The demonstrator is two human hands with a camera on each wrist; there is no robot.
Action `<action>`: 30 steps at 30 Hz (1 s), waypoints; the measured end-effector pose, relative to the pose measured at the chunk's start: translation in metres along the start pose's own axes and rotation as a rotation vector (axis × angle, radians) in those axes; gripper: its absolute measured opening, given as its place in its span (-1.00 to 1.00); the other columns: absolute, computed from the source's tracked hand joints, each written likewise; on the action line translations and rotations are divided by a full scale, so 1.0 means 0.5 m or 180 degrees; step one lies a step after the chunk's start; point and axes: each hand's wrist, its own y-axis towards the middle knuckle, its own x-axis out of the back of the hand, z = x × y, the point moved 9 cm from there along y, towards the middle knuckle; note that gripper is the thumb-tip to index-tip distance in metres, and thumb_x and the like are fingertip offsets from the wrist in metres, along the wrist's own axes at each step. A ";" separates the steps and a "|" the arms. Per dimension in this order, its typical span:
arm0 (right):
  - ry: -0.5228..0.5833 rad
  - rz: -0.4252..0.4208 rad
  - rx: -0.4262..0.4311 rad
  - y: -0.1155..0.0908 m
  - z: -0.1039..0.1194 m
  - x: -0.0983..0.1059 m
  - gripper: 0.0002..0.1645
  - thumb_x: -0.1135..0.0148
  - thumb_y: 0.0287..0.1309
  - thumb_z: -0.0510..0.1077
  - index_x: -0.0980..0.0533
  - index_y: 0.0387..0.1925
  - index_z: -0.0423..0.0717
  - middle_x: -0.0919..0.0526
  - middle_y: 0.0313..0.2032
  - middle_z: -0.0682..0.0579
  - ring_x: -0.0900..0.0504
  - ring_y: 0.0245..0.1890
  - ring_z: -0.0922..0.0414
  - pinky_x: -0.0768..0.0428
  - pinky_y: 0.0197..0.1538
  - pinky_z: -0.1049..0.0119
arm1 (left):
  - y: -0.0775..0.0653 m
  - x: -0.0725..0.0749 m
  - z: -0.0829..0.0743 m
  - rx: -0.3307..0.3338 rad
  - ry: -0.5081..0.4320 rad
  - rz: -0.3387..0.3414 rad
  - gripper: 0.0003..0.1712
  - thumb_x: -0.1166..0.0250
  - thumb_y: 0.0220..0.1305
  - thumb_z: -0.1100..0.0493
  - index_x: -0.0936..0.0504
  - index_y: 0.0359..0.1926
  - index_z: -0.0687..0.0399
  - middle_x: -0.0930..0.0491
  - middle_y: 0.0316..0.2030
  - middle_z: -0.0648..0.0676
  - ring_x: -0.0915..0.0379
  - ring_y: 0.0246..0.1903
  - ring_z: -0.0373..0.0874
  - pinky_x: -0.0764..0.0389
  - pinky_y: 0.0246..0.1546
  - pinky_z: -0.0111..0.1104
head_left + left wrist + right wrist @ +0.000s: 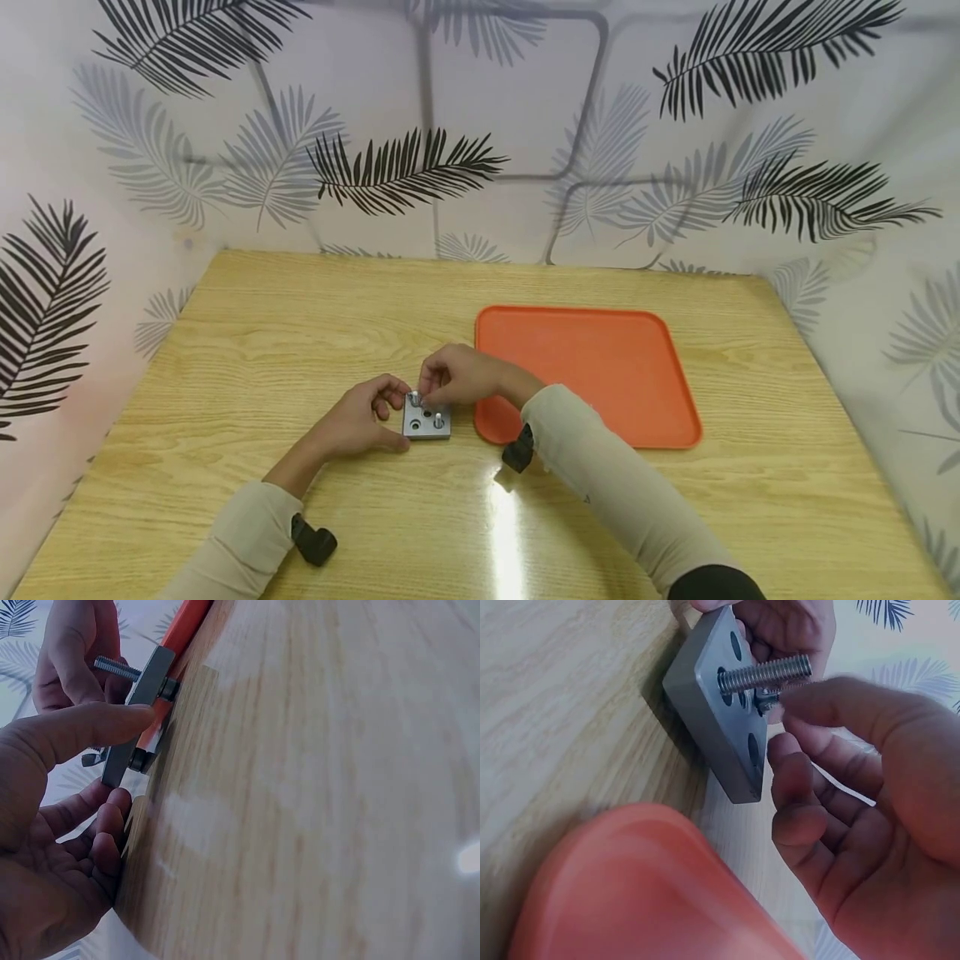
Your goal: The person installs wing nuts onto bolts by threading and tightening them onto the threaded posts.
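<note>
A square grey metal plate [428, 422] with several holes lies on the wooden table, slightly raised on bolt heads [140, 760] that show beneath it. My left hand [358, 423] pinches it, thumb at the near edge and fingers at the far left side. One threaded bolt [769, 673] sticks up through the plate, its top bare. On the second bolt, at the far left corner, sits a small wing nut [766, 700]. My right hand [461, 375] reaches over the plate from the right, thumb and forefinger pinching at this nut and partly hiding it.
An orange tray [585, 358] lies just right of the plate, under my right forearm. Each wrist carries a small black camera [313, 540]. Behind the wooden table [300, 300] hangs a leaf-patterned cloth [495, 100].
</note>
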 end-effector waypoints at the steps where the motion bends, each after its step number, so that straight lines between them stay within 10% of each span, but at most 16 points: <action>1: 0.0024 -0.0006 0.0002 0.001 -0.001 0.001 -0.84 -0.32 0.15 -0.29 -0.61 -0.20 -0.17 -0.64 -0.39 0.04 -0.53 -0.42 0.30 -0.51 -0.27 0.51 | 0.000 0.000 0.000 0.0004 0.0008 0.0005 -0.29 -0.59 -0.11 0.27 -0.48 0.11 0.16 -0.43 -0.13 0.11 -0.27 -0.25 -0.07 -0.38 -0.24 -0.39; 7: 0.0085 0.0115 0.0069 0.006 0.009 -0.010 -0.60 -0.35 0.15 -0.32 -0.58 0.05 -0.11 -0.60 -0.29 0.01 -0.54 -0.40 0.25 -0.52 -0.26 0.50 | -0.002 -0.002 -0.005 -0.0011 0.0057 0.0014 -0.36 -0.60 -0.10 0.26 -0.48 0.02 0.15 -0.44 -0.14 0.11 -0.28 -0.25 -0.07 -0.38 -0.23 -0.38; 22: -0.0233 -0.0104 0.0053 0.015 0.009 -0.006 -0.88 -0.40 0.12 -0.26 -0.60 -0.30 -0.12 -0.64 -0.43 0.06 -0.52 -0.42 0.33 -0.49 -0.30 0.54 | 0.001 0.000 -0.002 0.0005 0.0028 0.0007 -0.30 -0.60 -0.10 0.28 -0.49 0.10 0.15 -0.44 -0.15 0.11 -0.27 -0.28 -0.08 -0.38 -0.28 -0.39; 30: 0.0102 0.0043 0.0068 0.013 0.010 -0.015 -0.57 -0.39 0.11 -0.32 -0.51 0.03 -0.16 -0.63 -0.35 0.01 -0.56 -0.41 0.29 -0.54 -0.27 0.51 | 0.002 0.000 0.003 -0.0003 0.0012 0.0011 -0.29 -0.60 -0.10 0.28 -0.48 0.10 0.17 -0.43 -0.15 0.10 -0.27 -0.27 -0.08 -0.37 -0.27 -0.40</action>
